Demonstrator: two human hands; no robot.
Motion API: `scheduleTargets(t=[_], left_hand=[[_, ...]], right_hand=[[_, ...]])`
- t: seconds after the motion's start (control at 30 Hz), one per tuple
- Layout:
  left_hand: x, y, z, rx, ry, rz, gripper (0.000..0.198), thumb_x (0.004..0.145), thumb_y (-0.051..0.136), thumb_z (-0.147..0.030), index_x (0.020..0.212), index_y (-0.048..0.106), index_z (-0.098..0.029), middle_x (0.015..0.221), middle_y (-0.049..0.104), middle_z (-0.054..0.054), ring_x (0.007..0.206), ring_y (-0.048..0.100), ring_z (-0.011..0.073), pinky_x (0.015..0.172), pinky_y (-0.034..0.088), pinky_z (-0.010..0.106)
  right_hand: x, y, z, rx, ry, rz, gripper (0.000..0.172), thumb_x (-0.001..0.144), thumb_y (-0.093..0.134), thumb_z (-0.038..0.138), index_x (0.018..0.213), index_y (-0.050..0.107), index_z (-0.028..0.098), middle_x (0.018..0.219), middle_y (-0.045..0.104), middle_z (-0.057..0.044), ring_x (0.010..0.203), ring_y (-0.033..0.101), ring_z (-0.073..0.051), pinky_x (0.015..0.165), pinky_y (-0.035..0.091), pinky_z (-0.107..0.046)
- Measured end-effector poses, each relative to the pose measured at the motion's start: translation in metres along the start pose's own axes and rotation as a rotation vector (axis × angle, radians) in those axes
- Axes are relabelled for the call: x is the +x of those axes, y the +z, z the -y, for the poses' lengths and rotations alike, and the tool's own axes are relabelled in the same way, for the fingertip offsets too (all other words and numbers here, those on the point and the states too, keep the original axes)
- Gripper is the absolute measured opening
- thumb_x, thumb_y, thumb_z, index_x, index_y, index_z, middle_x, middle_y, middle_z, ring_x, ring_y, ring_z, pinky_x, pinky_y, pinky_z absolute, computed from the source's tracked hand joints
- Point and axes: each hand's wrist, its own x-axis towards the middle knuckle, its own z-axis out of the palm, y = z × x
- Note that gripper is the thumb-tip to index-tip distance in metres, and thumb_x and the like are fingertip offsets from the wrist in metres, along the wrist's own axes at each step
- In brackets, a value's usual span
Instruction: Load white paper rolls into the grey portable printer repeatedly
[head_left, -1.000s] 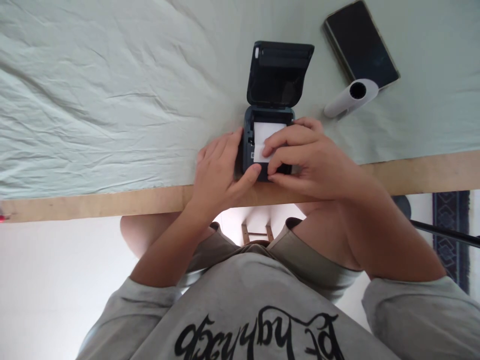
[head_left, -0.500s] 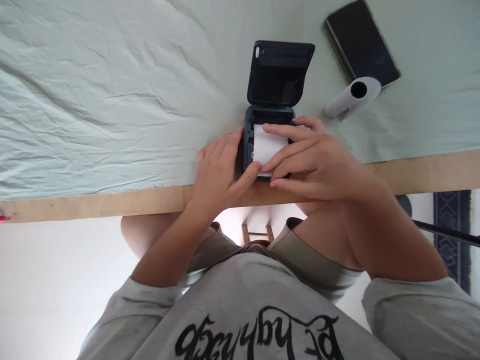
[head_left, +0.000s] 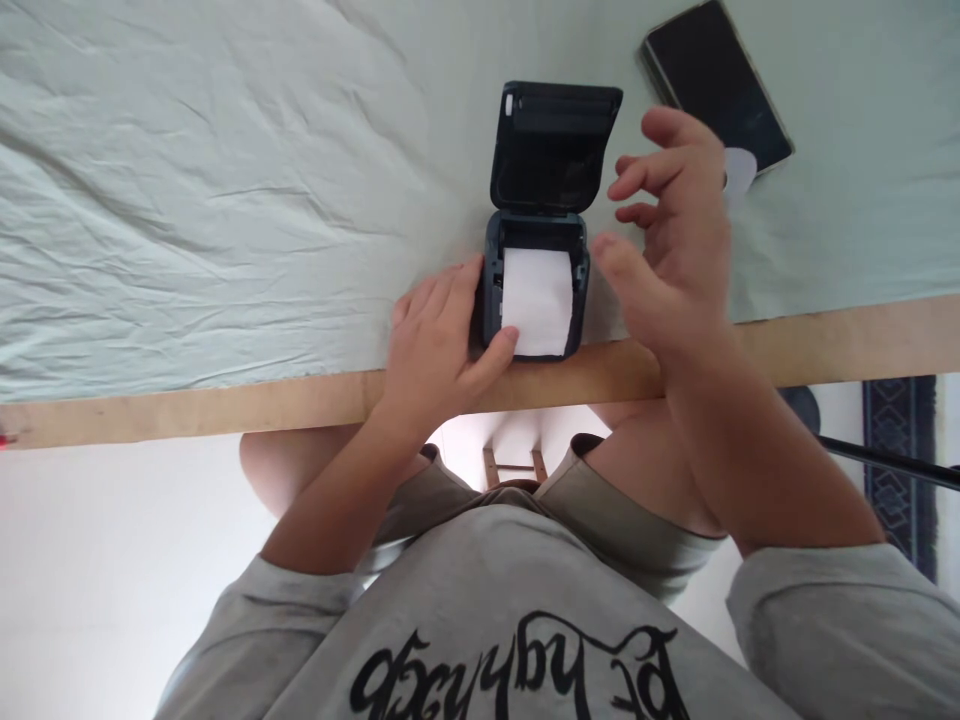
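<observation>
Right hand (head_left: 679,245), loosely spread, had lifted off the paper (head_left: 538,300), which therefore lay exposed across the open device (head_left: 551,160).

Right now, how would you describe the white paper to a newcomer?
On the pale green cloth, by the wooden table edge, sits a small dark device with its lid up. The white paper lies over its body, with the left hand at its near left corner. It is a flat, light rectangle, unlike the dark slab to the right.
</observation>
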Motion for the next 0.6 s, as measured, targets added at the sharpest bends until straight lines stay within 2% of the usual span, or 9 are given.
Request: scheduleTargets(t=[0.17, 0.23, 0.3, 0.37, 0.47, 0.53, 0.6], left_hand=[[0.0, -0.001, -0.001, -0.01, -0.001, 0.008, 0.071, 0.104, 0.042, -0.061, 0.159, 0.045, -0.017, 0.156, 0.062, 0.019, 0.143, 0.057, 0.0401, 0.117, 0.042, 0.054], [0.0, -0.001, -0.001, -0.012, -0.003, 0.007, 0.071, 0.104, 0.043, -0.061, 0.16, 0.045, -0.016, 0.156, 0.062, 0.019, 0.144, 0.057, 0.0397, 0.118, 0.042, 0.053], [0.0, -0.001, 0.0, -0.016, -0.003, 0.004, 0.071, 0.104, 0.043, -0.061, 0.16, 0.045, -0.017, 0.156, 0.062, 0.019, 0.145, 0.057, 0.0398, 0.118, 0.042, 0.053], [0.0, 0.0, 0.001, -0.019, -0.001, 0.004, 0.071, 0.104, 0.042, -0.061, 0.16, 0.045, -0.018, 0.157, 0.062, 0.018, 0.145, 0.056, 0.0402, 0.119, 0.041, 0.054], [0.0, 0.0, 0.001, -0.019, 0.002, 0.006, 0.072, 0.103, 0.042, -0.061, 0.16, 0.045, -0.018, 0.155, 0.062, 0.019, 0.144, 0.057, 0.0405, 0.118, 0.042, 0.054], [0.0, 0.0, 0.001, -0.017, -0.002, 0.007, 0.072, 0.103, 0.042, -0.062, 0.16, 0.045, -0.018, 0.155, 0.063, 0.019, 0.144, 0.057, 0.0404, 0.118, 0.042, 0.053], [0.0, 0.0, 0.001, -0.016, -0.005, 0.009, 0.072, 0.103, 0.042, -0.062, 0.16, 0.045, -0.017, 0.155, 0.062, 0.019, 0.144, 0.057, 0.0404, 0.118, 0.042, 0.054]], right_hand=[[0.004, 0.006, -0.01, 0.126, -0.029, 0.156, 0.023, 0.091, 0.064, 0.037, 0.112, 0.054, 0.031, 0.164, 0.054, -0.005, 0.156, 0.047, -0.035, 0.115, 0.049, -0.055], [0.005, 0.007, -0.012, 0.151, -0.02, 0.16, 0.023, 0.091, 0.064, 0.036, 0.11, 0.051, 0.03, 0.172, 0.046, -0.004, 0.156, 0.048, -0.033, 0.115, 0.048, -0.054], [0.006, 0.008, -0.013, 0.194, -0.003, 0.133, 0.021, 0.092, 0.061, 0.034, 0.108, 0.048, 0.03, 0.171, 0.047, -0.003, 0.151, 0.053, -0.031, 0.114, 0.049, -0.052], [0.007, 0.008, -0.013, 0.244, 0.013, 0.087, 0.018, 0.092, 0.057, 0.03, 0.105, 0.045, 0.03, 0.161, 0.056, -0.002, 0.144, 0.06, -0.029, 0.111, 0.051, -0.05], [0.006, 0.01, -0.012, 0.3, 0.008, -0.021, 0.013, 0.092, 0.05, 0.029, 0.103, 0.044, 0.031, 0.135, 0.069, -0.003, 0.136, 0.066, -0.028, 0.104, 0.054, -0.047], [0.005, 0.011, -0.01, 0.281, -0.01, -0.047, 0.01, 0.094, 0.048, 0.03, 0.104, 0.046, 0.031, 0.124, 0.071, -0.005, 0.133, 0.067, -0.028, 0.102, 0.055, -0.046], [0.004, 0.01, -0.008, 0.214, -0.026, -0.024, 0.009, 0.098, 0.046, 0.03, 0.106, 0.046, 0.031, 0.125, 0.07, -0.005, 0.133, 0.066, -0.027, 0.102, 0.055, -0.044]])
